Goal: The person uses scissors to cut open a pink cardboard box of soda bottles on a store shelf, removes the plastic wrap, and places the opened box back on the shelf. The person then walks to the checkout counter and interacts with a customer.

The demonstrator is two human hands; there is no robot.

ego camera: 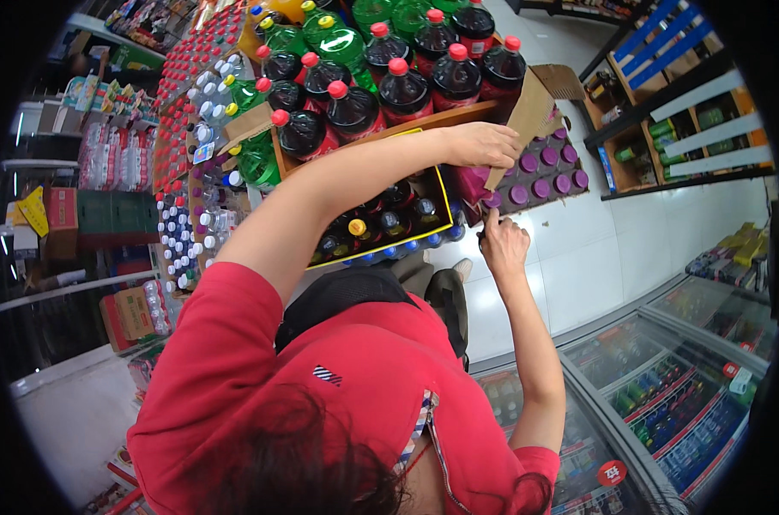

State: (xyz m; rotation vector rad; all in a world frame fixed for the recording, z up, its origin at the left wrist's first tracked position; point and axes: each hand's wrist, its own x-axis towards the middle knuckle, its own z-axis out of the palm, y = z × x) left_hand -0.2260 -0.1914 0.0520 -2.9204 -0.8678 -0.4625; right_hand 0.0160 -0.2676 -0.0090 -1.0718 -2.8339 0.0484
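Observation:
My left hand point(483, 145) is closed on a cardboard flap point(524, 119) that stands up over a carton of bottles with purple caps point(541, 188). Just below the flap's lower end, my right hand point(505, 244) reaches up to the carton's near corner, a finger at a purple-capped bottle. A small dark thing shows at its palm side; what it is cannot be told. Under my left forearm is a yellow-edged crate point(450, 199) of dark bottles, one with a yellow cap point(357, 227). Large cola bottles with red caps point(403, 90) stand beyond it.
Green soda bottles point(338, 42) stand behind the cola. Many small capped bottles point(177, 225) are packed at the left. A slatted wooden shelf unit point(627, 129) with bottles is at the upper right. Glass-topped freezers point(660, 373) line the lower right, beside the white tiled floor point(576, 283).

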